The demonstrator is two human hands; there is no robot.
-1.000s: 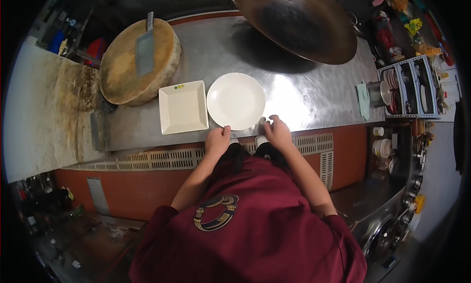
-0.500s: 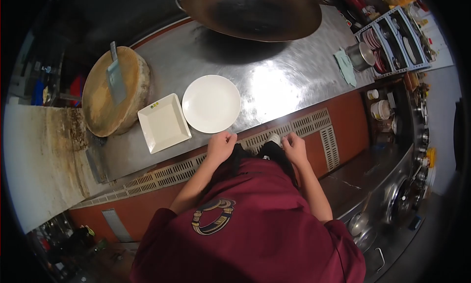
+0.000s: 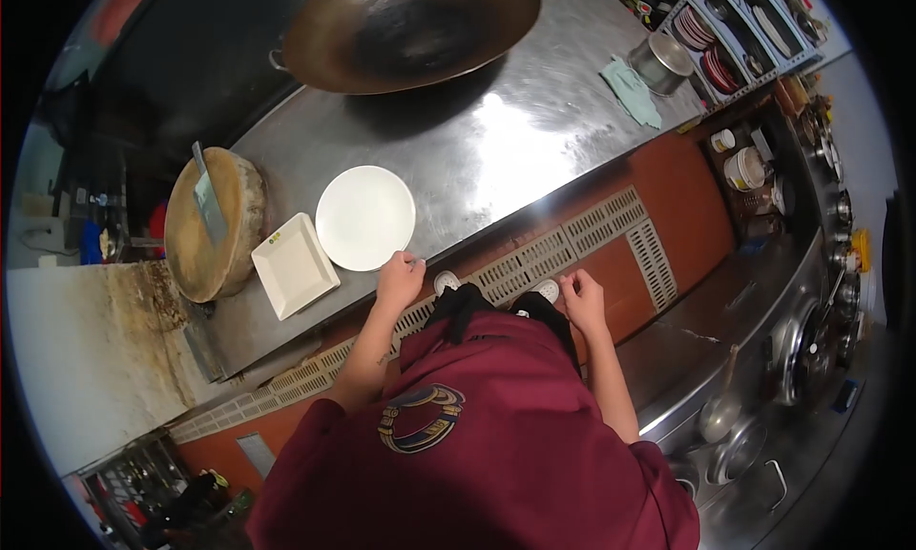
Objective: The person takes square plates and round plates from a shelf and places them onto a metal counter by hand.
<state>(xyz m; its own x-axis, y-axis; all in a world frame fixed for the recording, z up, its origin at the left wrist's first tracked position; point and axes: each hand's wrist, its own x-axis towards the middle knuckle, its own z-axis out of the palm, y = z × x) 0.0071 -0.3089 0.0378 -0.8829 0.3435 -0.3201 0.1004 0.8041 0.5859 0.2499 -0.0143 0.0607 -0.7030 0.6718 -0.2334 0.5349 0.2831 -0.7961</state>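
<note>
My left hand [image 3: 401, 278] is loosely curled beside the counter's front edge, just below a white round plate [image 3: 366, 218]. Nothing shows between its fingers. Over the floor to the right, my right hand [image 3: 582, 299] is also closed, thumb against fingers, with no object visible in it. To the left of the round plate lies a square white dish [image 3: 297, 267] with a small green and yellow mark on its rim. Farther left, a cleaver [image 3: 207, 197] rests on a thick round wooden chopping block [image 3: 239, 183].
A large dark wok [image 3: 410, 30] stands at the back of the steel counter [image 3: 468, 192]. Toward its right end are a green cloth [image 3: 632, 92], a metal pot [image 3: 660, 63] and a rack [image 3: 754, 35] of dishes. A ladle [image 3: 719, 416] lies at the lower right.
The view has turned, so the counter and dishes appear farther left and more tilted. Both hands stay curled near my body, the left still close to the counter edge.
</note>
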